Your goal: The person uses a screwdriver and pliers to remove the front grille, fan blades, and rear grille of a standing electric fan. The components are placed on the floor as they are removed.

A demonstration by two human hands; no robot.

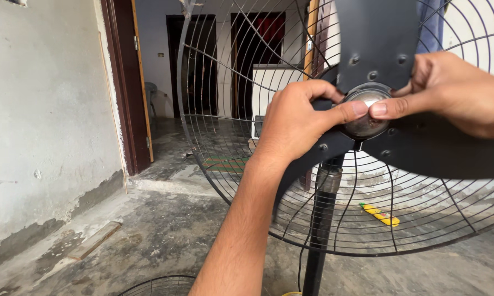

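Metal hub cap (366, 112) pinched by left hand (296, 123) and right hand (455, 93); fan blades (433, 148) cut off right.

No pkgs, labels, signs or screens in view.

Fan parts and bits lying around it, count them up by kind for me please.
Dark fan blades: 3
Metal hub cap: 1
Wire guards: 2
Fan pole: 1
Yellow tool: 1
Wood strip: 1
Total: 9
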